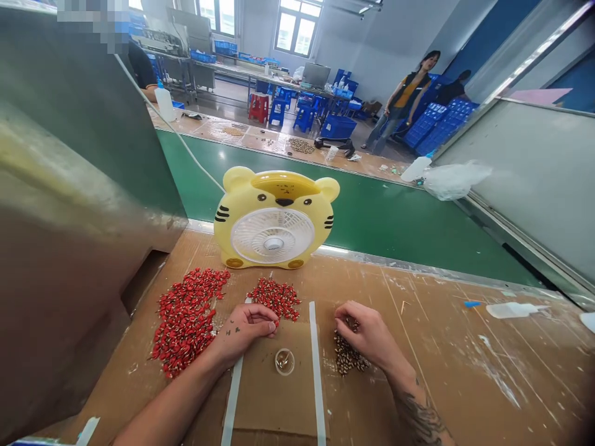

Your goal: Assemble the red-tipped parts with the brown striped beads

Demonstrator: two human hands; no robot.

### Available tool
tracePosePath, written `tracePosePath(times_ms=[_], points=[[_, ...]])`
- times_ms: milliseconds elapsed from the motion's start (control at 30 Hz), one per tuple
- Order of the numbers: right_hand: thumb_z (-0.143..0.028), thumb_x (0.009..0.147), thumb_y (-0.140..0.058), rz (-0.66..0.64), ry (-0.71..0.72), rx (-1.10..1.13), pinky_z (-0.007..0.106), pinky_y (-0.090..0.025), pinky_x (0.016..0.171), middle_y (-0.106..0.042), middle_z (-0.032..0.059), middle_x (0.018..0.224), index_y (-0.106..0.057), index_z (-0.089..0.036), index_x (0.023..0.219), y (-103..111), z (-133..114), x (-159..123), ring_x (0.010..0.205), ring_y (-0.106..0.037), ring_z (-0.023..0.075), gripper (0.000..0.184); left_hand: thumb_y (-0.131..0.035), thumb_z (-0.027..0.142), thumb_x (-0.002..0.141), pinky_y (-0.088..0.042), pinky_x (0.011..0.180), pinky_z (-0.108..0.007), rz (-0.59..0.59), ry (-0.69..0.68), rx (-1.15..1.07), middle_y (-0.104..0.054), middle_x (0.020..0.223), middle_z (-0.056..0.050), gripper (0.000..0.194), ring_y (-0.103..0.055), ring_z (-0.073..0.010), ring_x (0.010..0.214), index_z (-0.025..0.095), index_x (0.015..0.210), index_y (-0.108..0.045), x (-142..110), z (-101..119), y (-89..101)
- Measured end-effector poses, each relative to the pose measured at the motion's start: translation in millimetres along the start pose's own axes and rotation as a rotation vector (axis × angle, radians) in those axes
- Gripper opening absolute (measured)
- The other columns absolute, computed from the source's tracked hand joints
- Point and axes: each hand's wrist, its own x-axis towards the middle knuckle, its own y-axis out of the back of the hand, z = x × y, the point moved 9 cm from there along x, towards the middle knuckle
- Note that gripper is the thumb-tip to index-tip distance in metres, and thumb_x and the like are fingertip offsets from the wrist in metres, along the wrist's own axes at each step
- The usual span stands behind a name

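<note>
My left hand (246, 331) is closed in a pinch on a small red piece (277, 323), of which only a bit shows at the fingertips. Just beyond it lies a small heap of red pieces with metallic tips (274, 296). A larger heap of the same red pieces (186, 322) spreads to the left. My right hand (367, 331) is over a pile of tiny dark and gold pieces (346, 356), thumb and fingers drawn together; whatever they hold is hidden. Between the hands, a small clear cup (284, 361) with a thin stick in it sits on a cardboard sheet (274, 409).
Behind the heaps stands a yellow animal-faced fan (274, 217). White tape strips (317, 371) edge the cardboard. A squeeze bottle (514, 310) lies at right beside its blue cap (471, 304). A metal machine wall (83, 217) bounds the left. A person (404, 99) stands across the room.
</note>
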Motion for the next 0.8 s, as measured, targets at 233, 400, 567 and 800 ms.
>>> tracePosePath(times_ms=[233,400,567,800], points=[[-0.022,0.085,-0.061,0.116,0.055,0.557,0.027,-0.051,0.066,-0.07,0.0035,0.075,-0.07,-0.02,0.083,-24.6,-52.2,10.9,0.068,-0.065,0.0178,0.01,-0.081,0.024,0.067,-0.053,0.068,-0.024,0.119,-0.167,0.122,-0.075,0.074,-0.005,0.016,-0.068,-0.0151,0.068,0.014,0.078,-0.075,-3.8,16.0,2.7],[-0.026,0.086,-0.069,0.118,-0.087,0.966,0.029,-0.057,0.069,-0.077,0.0059,0.086,-0.075,-0.022,0.09,-56.3,-62.3,16.8,0.076,-0.072,0.02,0.008,-0.078,0.023,0.073,-0.054,0.07,-0.024,0.099,-0.286,0.16,-0.074,0.079,-0.006,0.011,-0.068,-0.0156,0.072,0.014,0.079,-0.076,-10.2,26.7,-1.6],[-0.023,0.081,-0.075,0.251,-0.055,0.907,0.028,-0.055,0.072,-0.073,0.0046,0.084,-0.076,-0.023,0.082,-53.6,-68.1,15.0,0.08,-0.068,0.0188,0.001,-0.074,0.02,0.077,-0.054,0.073,-0.025,0.082,-0.418,0.246,-0.072,0.089,-0.008,0.007,-0.067,-0.0173,0.081,0.015,0.082,-0.077,-15.0,32.2,-4.2],[-0.021,0.082,-0.075,0.247,0.012,0.88,0.027,-0.053,0.069,-0.071,0.0035,0.08,-0.075,-0.022,0.082,-54.4,-77.2,17.9,0.076,-0.066,0.0172,0.001,-0.07,0.017,0.08,-0.054,0.07,-0.023,0.088,-0.487,0.378,-0.071,0.086,-0.008,0.007,-0.067,-0.0163,0.078,0.016,0.084,-0.076,-17.8,36.4,-7.4]])
